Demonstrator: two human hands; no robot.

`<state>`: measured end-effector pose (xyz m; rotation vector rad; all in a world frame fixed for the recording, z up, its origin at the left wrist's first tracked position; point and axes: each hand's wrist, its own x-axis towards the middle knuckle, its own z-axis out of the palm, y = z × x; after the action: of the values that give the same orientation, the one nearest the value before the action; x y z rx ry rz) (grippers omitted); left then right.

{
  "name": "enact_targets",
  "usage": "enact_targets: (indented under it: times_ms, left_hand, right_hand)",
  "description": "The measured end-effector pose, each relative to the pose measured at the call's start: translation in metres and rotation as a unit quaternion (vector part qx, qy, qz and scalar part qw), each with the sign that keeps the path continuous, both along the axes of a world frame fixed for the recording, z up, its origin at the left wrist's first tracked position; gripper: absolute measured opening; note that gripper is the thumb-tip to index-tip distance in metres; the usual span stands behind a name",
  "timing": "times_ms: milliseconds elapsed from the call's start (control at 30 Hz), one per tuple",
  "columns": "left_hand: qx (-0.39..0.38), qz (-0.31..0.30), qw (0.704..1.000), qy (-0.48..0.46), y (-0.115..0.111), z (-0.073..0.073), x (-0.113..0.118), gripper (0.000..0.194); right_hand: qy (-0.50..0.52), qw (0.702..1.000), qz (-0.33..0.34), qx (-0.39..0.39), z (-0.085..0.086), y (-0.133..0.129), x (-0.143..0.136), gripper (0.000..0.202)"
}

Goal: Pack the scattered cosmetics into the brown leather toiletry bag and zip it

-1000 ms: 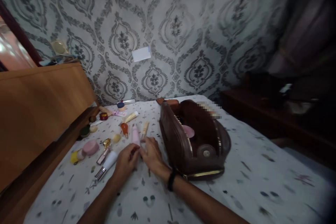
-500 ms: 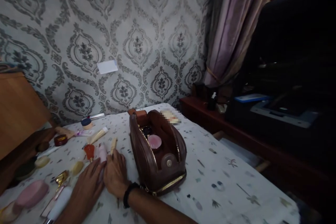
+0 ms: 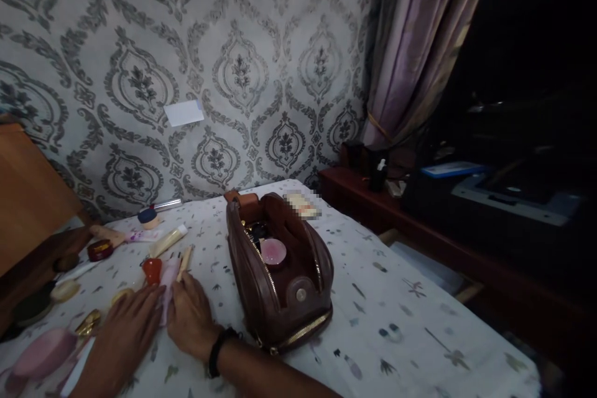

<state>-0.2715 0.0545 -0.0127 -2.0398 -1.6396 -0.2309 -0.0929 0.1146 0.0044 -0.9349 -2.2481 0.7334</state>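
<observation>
My left hand (image 3: 124, 329) lies palm down on the cloth, its fingers stretched out. Its fingertips reach a pale pink tube (image 3: 168, 289) and the bottom of a red bottle (image 3: 152, 270). My right hand (image 3: 193, 317), with a black band at the wrist, is curled over the lower end of a slim beige stick (image 3: 185, 259); its fingertips are hidden. Pink tube and beige stick lie side by side. To the right stands a brown cosmetic bag (image 3: 284, 323), unzipped, with a round pink container (image 3: 273, 252) and dark items inside.
Further left lie a cream tube (image 3: 168, 240), a navy-lidded jar (image 3: 148, 218), a dark red jar (image 3: 100, 250), a gold item (image 3: 88, 323) and a pink oval case (image 3: 44, 353). A wooden box (image 3: 32, 199) is at the left edge. A dark shelf (image 3: 354, 199) adjoins the table's right side.
My right hand has moved left with the beige stick, closer to the pink tube. My left hand has slid left over the gold item's neighbours. The view has shifted slightly.
</observation>
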Motion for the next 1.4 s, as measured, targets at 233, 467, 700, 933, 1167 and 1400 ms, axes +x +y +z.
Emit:
enact_targets:
  times_ms: [233,467,700,933,1167,1400]
  left_hand:
    - [0.010,0.078,0.997,-0.001,-0.002,0.008,0.017,0.043]
    - [0.034,0.065,0.997,-0.031,0.002,0.001,0.023,0.044]
    - [0.028,0.063,0.997,-0.043,0.004,-0.005,0.019,0.044]
    - [0.033,0.073,0.996,-0.037,0.009,0.005,0.034,0.044]
    - [0.009,0.121,0.991,-0.053,0.007,0.011,0.045,0.036]
    - [-0.022,0.095,0.987,-0.131,-0.002,0.021,0.050,0.028]
  right_hand:
    - [0.006,0.999,0.028,0.020,0.005,-0.002,0.011,0.034]
    - [0.015,0.999,0.022,0.021,0.009,-0.003,0.016,0.034]
    - [0.007,1.000,0.017,0.009,0.010,-0.003,0.018,0.039]
    - [0.037,0.999,0.021,0.006,0.001,0.002,0.012,0.048]
    - [0.096,0.995,0.019,0.004,-0.017,0.008,0.001,0.047]
    - [0.152,0.986,0.006,0.065,-0.037,0.016,-0.008,0.035]
